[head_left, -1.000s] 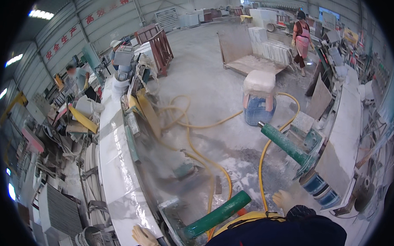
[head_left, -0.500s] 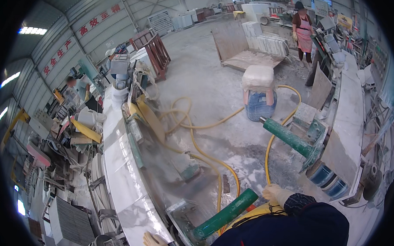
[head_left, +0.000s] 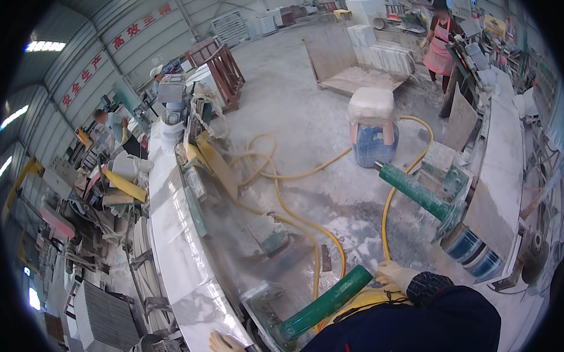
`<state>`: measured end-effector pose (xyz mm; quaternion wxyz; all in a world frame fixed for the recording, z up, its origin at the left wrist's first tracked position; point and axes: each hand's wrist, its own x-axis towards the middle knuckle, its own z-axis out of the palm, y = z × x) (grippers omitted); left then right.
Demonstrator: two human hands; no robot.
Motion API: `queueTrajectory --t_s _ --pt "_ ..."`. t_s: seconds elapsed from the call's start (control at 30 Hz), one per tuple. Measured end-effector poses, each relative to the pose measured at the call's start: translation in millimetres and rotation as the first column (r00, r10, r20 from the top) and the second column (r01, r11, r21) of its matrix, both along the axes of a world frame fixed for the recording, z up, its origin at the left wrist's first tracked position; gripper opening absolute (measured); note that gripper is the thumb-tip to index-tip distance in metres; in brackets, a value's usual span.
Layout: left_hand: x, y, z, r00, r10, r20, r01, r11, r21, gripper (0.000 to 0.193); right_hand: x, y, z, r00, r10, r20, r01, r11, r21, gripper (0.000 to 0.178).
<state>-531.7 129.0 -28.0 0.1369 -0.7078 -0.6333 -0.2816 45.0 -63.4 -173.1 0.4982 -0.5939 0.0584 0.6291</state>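
Note:
My left hand (head_left: 229,347), in a cream work glove, is at the lower edge beside the near end of a long white marble slab (head_left: 189,259). Its fingers point left, stretched and slightly apart, holding nothing visible. My right hand (head_left: 395,276), gloved alike, is in front of me with curled fingers. A yellow hose (head_left: 386,229) runs down to its fingertips; whether it is gripped or passes behind is hidden. Between my hands slants a green metal cylinder (head_left: 325,303). Below my right hand is yellow cloth (head_left: 368,298) over my dark clothing.
A second green cylinder (head_left: 415,192) juts from the right bench, whose pale slab (head_left: 503,146) runs back. Hose loops (head_left: 276,176) lie on the dusty floor. A blue drum with a wrapped top (head_left: 373,142) stands ahead. One person (head_left: 440,48) is at far right, others (head_left: 113,126) at left.
The view has shifted slightly. My left hand appears a little farther right and my right hand stays nearly in place. The person at far right has turned and leaned toward the bench.

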Motion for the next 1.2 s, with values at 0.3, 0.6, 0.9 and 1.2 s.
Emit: queueTrajectory --t_s 0.3,0.6,0.9,1.2 --pt "-2.5 -3.6 -1.1 1.000 -0.007 -0.006 0.007 1.000 0.016 0.036 -14.0 3.7 -1.2 0.938 0.172 0.301 -0.136 0.981 -0.139 0.038" --pt "-1.5 -8.3 0.5 0.999 -0.046 -0.007 0.046 0.996 0.075 0.034 -17.6 2.8 16.2 0.900 0.294 0.323 -0.240 0.951 -0.197 0.046" --pt "2.4 -15.6 8.8 0.999 -0.028 -0.040 0.031 0.996 0.081 0.032 -19.0 1.1 11.5 0.897 0.312 0.313 -0.264 0.946 -0.185 0.048" --pt "8.7 -27.7 21.3 0.998 -0.027 -0.056 0.032 0.996 0.083 0.031 -20.1 -1.7 -3.7 0.909 0.269 0.318 -0.232 0.961 -0.149 0.045"
